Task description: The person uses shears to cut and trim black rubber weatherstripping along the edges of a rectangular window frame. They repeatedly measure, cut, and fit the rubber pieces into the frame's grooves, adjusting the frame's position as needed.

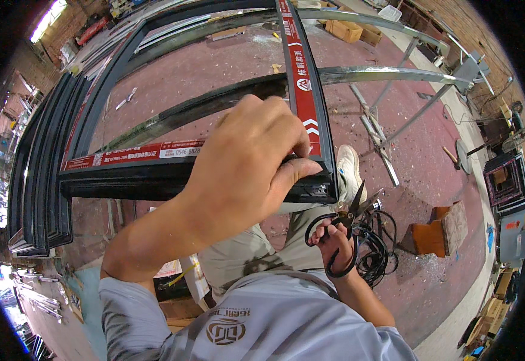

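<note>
Left hand: thumb and fingers drawn together at the frame's near right corner; I cannot tell what they pinch.
Frame: dark, red-taped, directly beneath that hand, stretching left and away.
Right hand: below the corner, curled around scissors.
Black cord: coiled just beside the right hand.

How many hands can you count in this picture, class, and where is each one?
2: the left hand at the near right corner of the black frame, and the right hand lower down, holding scissors. Neither is hidden.
</note>
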`<act>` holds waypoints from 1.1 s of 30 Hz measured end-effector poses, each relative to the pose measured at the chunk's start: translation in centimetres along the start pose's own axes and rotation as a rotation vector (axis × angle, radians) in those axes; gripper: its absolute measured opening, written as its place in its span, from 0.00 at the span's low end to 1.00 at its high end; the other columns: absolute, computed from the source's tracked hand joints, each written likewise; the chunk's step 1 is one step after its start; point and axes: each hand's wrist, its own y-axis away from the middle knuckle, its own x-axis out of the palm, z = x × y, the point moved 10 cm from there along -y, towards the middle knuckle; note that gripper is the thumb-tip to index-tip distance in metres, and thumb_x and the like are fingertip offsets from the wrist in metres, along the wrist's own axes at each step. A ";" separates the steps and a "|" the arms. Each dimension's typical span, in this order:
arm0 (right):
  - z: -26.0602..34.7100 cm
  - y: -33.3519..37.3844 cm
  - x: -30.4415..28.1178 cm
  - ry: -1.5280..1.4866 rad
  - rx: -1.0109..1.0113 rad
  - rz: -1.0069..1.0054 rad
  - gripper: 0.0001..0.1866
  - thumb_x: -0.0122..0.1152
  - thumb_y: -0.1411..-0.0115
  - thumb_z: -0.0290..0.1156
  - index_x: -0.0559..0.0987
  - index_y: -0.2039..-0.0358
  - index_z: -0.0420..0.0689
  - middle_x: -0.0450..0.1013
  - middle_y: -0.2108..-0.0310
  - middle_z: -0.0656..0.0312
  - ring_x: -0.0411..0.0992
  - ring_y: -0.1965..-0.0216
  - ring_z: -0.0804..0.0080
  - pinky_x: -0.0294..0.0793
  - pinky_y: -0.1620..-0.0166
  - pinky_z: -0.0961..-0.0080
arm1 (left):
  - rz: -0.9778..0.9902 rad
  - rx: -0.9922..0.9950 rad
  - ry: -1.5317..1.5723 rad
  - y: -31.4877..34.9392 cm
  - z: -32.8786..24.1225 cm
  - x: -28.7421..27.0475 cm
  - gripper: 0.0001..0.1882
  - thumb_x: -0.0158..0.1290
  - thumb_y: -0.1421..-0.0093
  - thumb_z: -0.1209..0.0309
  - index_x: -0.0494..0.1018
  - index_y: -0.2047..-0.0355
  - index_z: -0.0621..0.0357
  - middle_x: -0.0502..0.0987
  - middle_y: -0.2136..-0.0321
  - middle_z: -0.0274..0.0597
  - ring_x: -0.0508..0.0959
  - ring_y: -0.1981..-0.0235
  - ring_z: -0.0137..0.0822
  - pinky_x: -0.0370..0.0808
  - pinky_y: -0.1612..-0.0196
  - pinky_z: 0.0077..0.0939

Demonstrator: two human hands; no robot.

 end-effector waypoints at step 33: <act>0.6 0.4 0.8 0.010 -0.011 -0.026 0.10 0.57 0.35 0.38 0.70 0.67 0.47 0.68 0.66 0.60 0.69 0.64 0.65 0.71 0.57 0.63 | 0.124 -0.329 -0.079 0.7 4.7 -0.8 0.25 0.69 0.49 0.51 0.79 0.66 0.61 0.81 0.69 0.49 0.82 0.66 0.50 0.76 0.61 0.38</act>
